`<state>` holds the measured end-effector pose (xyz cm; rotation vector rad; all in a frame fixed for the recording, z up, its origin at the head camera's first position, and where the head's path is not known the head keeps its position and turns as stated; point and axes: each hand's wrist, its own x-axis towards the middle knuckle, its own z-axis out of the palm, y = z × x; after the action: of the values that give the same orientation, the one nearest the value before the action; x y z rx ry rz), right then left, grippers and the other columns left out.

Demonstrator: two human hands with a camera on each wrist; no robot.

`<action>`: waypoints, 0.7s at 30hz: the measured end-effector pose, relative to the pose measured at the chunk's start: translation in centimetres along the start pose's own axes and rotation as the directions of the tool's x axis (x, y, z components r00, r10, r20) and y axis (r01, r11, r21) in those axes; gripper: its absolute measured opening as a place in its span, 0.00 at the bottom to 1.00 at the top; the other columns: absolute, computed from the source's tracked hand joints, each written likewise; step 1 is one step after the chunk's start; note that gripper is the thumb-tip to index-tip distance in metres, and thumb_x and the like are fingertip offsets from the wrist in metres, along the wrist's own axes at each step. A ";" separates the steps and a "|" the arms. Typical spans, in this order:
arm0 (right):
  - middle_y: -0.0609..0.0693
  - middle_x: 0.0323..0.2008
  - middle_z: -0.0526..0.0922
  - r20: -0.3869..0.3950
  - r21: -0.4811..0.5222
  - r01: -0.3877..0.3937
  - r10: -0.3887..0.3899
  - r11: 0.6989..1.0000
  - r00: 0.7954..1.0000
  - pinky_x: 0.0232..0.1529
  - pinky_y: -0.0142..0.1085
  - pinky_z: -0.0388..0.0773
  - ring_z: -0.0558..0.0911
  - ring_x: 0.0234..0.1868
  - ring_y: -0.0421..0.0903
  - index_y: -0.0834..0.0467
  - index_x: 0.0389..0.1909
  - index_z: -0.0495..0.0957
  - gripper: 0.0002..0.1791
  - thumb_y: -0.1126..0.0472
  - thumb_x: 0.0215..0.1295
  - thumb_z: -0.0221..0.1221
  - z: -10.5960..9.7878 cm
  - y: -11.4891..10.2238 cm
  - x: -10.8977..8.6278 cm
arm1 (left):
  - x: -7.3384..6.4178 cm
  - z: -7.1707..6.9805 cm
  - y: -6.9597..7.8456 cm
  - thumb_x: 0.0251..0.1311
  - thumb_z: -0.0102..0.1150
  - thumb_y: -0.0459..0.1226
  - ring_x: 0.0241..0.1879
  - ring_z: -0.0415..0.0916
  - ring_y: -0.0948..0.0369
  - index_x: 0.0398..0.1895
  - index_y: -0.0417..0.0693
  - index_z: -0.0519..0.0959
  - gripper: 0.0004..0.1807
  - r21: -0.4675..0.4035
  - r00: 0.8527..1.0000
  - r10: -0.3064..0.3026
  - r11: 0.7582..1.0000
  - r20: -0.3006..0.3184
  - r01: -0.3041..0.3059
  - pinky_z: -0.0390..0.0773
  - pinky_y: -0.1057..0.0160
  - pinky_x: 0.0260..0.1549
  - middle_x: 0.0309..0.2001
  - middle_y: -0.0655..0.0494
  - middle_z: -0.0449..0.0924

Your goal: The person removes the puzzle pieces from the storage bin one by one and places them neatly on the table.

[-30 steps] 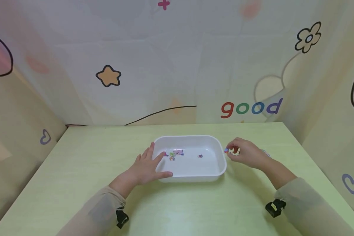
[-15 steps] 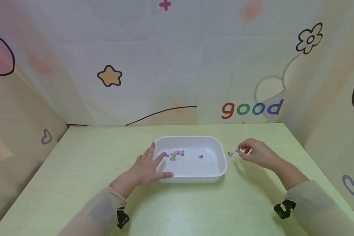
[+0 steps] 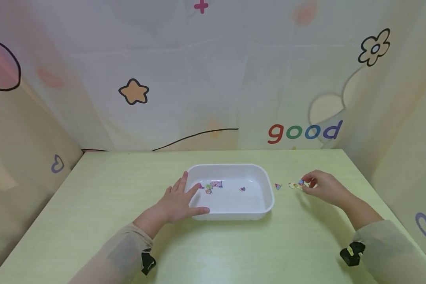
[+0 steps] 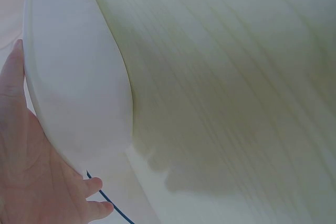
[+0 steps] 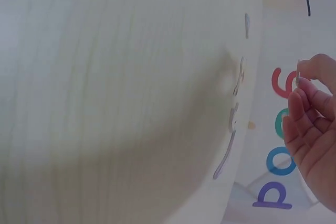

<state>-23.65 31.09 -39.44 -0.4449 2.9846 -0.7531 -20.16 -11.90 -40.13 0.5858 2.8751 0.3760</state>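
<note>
The right hand (image 3: pixel 324 188) pinches a small, flat, multicoloured piece (image 3: pixel 301 182) between its fingertips; the left hand (image 3: pixel 174 204), fingers spread, touches a white rectangular plastic tray (image 3: pixel 230 206).

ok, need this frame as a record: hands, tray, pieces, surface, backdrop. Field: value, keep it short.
left_hand: left hand spread at the tray's left end, thumb on the near rim
right_hand: right hand pinching a small colourful piece
tray: white tray, upright
in_tray: cluster of pieces toward the left, single piece apart on the right
on_table: loose piece just right of the tray; others near the right hand
surface: pale green table
backdrop: printed curtain reading "good"
</note>
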 end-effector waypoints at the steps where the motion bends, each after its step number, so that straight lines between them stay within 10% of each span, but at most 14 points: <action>1: 0.55 0.34 0.78 0.001 -0.004 -0.003 0.003 1.000 1.000 0.33 0.38 0.74 0.75 0.35 0.50 0.69 0.40 0.77 0.13 0.64 0.57 0.62 0.0 0.3 0.0 | 0.0 0.0 0.0 0.51 0.45 0.71 0.70 0.39 0.42 0.72 0.51 0.56 0.50 -0.002 1.000 0.000 1.000 0.001 0.000 0.48 0.36 0.60 0.72 0.38 0.31; 21: 0.56 0.30 0.77 0.025 -0.036 -0.083 0.084 0.996 0.996 0.31 0.39 0.73 0.74 0.32 0.51 0.72 0.38 0.76 0.15 0.63 0.57 0.61 -0.5 4.0 -0.6 | 0.2 0.5 -0.3 0.49 0.44 0.73 0.70 0.38 0.43 0.72 0.54 0.54 0.52 0.003 1.000 -0.016 1.000 0.003 0.016 0.48 0.37 0.61 0.73 0.40 0.28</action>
<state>-24.21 34.87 -40.93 -0.3261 2.9747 -0.6832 -20.32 -11.96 -40.71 0.5636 2.8759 0.3686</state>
